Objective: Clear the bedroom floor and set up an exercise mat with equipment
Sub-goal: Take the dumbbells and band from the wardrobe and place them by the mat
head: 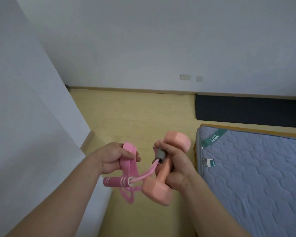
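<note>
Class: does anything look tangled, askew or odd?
The right hand grips the pink dumbbell and a grey tube, whose pink cord trails to a handle dangling below the left hand, which holds a pink strap.

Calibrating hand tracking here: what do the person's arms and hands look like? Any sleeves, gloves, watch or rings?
Both the left hand and the right hand are bare: no gloves, and no rings show. The left forearm and right forearm are uncovered to the frame's edge, with no sleeve, watch or wristband in view.
</note>
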Tool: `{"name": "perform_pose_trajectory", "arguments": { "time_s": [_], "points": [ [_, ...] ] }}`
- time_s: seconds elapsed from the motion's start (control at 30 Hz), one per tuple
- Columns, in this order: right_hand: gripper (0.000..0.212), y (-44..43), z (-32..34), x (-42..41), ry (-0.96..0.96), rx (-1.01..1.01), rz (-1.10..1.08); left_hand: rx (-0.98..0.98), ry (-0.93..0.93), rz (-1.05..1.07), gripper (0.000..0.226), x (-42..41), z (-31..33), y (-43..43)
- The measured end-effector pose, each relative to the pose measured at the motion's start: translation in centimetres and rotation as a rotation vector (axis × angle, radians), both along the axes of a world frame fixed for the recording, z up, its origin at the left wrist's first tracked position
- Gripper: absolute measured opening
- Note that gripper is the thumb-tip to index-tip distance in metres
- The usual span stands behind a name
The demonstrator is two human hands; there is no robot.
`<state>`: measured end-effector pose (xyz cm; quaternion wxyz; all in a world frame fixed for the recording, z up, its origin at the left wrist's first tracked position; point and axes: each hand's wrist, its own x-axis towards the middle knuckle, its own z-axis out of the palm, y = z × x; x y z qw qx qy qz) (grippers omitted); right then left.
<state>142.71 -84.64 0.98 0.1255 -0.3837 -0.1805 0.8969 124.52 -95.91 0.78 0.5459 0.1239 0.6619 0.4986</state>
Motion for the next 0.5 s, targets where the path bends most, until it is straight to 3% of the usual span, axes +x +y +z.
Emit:
{"name": "perform_pose_trajectory", "arguments": {
  "time_s": [0.07, 0.2, 0.37, 0.5],
  "points": [
    [0.039, 2.5, -0.1, -0.5, -0.044, 0.023, 0.03, -0.017, -0.027, 0.028, 0.026, -0.5, -0.2, 2.4],
    [0.022, 7.9, -0.2, -2.1, -0.078, 0.019, 0.102, -0.031, 0.008, 0.093, 0.01, -1.2, -0.4, 8.5],
    [0.032, 14.0, -0.8, -6.1, -0.132, 0.059, 0.152, 0.105, 0.076, -0.082, 0.042, -2.2, -1.2, 16.6],
    [0.018, 19.9, -1.6, -10.5, -0.158, 0.066, 0.088, 0.173, 0.132, -0.196, 0.047, -6.0, -2.0, 23.0]
  ]
}}
